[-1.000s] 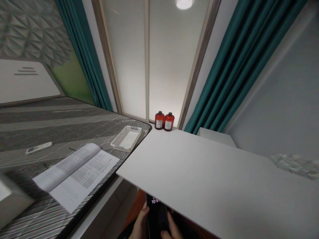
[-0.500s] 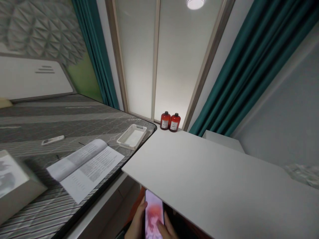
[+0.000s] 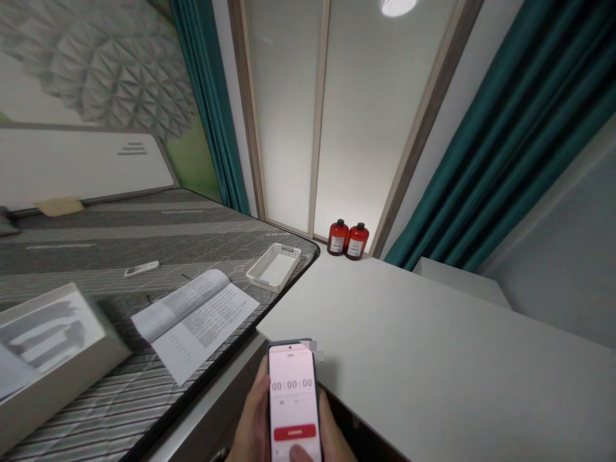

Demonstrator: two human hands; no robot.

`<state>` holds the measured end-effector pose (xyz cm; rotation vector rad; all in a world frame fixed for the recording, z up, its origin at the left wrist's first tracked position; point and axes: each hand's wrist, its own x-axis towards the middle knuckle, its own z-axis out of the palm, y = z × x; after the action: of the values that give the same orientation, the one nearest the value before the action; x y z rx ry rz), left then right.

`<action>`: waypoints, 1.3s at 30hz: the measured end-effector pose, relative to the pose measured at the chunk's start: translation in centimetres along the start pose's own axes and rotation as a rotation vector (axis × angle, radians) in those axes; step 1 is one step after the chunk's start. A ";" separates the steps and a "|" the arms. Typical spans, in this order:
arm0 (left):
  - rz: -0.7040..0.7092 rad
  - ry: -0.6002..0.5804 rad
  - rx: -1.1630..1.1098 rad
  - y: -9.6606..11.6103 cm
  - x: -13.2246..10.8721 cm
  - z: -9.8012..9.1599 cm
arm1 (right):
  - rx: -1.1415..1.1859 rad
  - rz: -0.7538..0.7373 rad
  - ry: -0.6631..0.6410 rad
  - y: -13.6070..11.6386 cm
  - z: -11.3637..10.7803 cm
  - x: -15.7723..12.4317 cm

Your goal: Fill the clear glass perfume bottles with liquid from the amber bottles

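A phone [image 3: 293, 398] stands upright at the bottom centre, its screen lit white with a 00:00:00 timer and a red button. My left hand [image 3: 250, 423] wraps its left edge and back. My right hand [image 3: 332, 436] grips its right edge, with the thumb resting low on the screen. The phone's top overlaps the near corner of a white table [image 3: 433, 359].
A grey striped mattress [image 3: 96, 256] lies at the left with an open booklet [image 3: 197, 317], a white basket [image 3: 275, 266], a remote [image 3: 141, 269] and a box [image 3: 43, 353]. Two red bottles [image 3: 347, 239] stand by the window between teal curtains [image 3: 481, 147].
The phone has risen from under the table edge into fuller view. Its screen went from dark to a pink image to a white timer. The view has shifted left and down.
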<state>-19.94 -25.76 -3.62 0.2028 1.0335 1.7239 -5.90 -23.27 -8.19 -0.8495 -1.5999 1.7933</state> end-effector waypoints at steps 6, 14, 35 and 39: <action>0.025 -0.439 0.085 -0.3 3.2 11.2 | 0.326 0.091 0.147 -5.8 -6.2 0.8; 0.126 -0.583 0.447 -1.2 7.8 19.1 | 0.339 -0.021 0.339 -8.7 -11.3 0.9; -0.096 -0.753 0.285 -3.6 10.2 20.1 | 0.398 -0.069 0.344 -7.0 -14.2 1.6; -0.120 -0.738 0.269 -3.7 10.2 20.1 | 0.397 -0.054 0.350 -7.2 -14.1 1.5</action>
<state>-9.89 -6.22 2.54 0.8597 0.6925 1.2318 4.22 -12.55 -2.19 -0.8602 -0.9945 1.7286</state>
